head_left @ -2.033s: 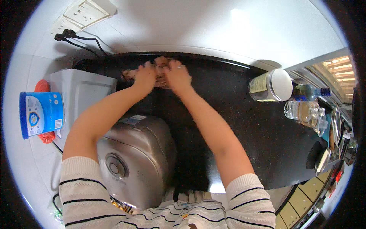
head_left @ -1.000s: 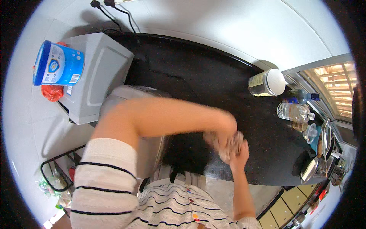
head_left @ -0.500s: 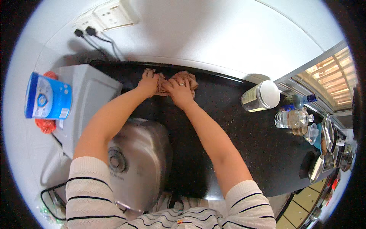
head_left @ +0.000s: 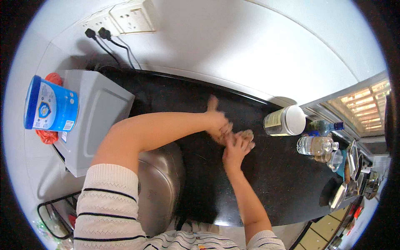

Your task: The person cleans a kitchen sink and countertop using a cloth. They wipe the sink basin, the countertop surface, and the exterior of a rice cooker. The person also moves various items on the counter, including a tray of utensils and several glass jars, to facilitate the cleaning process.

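My hands are close together over the middle of the black countertop (head_left: 271, 179), with a crumpled brown cloth (head_left: 246, 134) bunched between them. My left hand (head_left: 218, 124) reaches across from the left, blurred by motion. Its fingers close on the near-left part of the cloth, and a blurred tip sticks up toward the wall. Just right of it, my right hand (head_left: 236, 151) has its fingers bent over the cloth. Much of the cloth is hidden under the hands.
A steel sink (head_left: 158, 183) lies beneath my left forearm. At left stands a grey box-shaped thing (head_left: 96, 112) with a blue tub (head_left: 54, 106) on it. To the right are a white-lidded canister (head_left: 285, 121) and several bottles (head_left: 312, 145). Plugged cords (head_left: 125, 52) hang from wall sockets.
Both hands have moved right and nearer to me with the cloth, away from the wall edge. The cloth is bunched smaller. My left forearm now stretches across the counter.
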Demonstrator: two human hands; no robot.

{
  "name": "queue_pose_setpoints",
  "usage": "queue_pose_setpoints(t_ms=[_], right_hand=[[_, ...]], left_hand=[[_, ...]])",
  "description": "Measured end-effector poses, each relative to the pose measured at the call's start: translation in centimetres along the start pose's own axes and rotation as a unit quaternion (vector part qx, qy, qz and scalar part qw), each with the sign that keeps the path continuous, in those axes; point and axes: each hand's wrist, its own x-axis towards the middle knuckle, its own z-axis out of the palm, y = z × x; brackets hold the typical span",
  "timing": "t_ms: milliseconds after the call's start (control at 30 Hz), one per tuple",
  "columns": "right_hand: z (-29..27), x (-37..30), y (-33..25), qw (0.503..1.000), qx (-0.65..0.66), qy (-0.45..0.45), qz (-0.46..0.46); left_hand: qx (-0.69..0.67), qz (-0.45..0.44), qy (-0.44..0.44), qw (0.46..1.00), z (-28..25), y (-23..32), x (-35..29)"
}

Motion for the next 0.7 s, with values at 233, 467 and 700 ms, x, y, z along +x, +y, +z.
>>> queue_pose_setpoints(t_ms=[233,467,700], right_hand=[[-10.8,11.4,-2.3,0.959,0.221,0.121,-0.131],[-18.0,25.8,-5.0,0.886,0.097,0.415,-0.185],[-4.2,23.5,-1.9,0.936,0.059,0.266,-0.224]], left_hand=[[0.043,-0.065,0.466,0.881,-5.5,2.1,-10.8],[0.261,0.048,0.726,0.634,-17.8,-0.9,-13.3],[0.299,0.133,0.617,0.716,-11.2,-9.3,-10.6]])
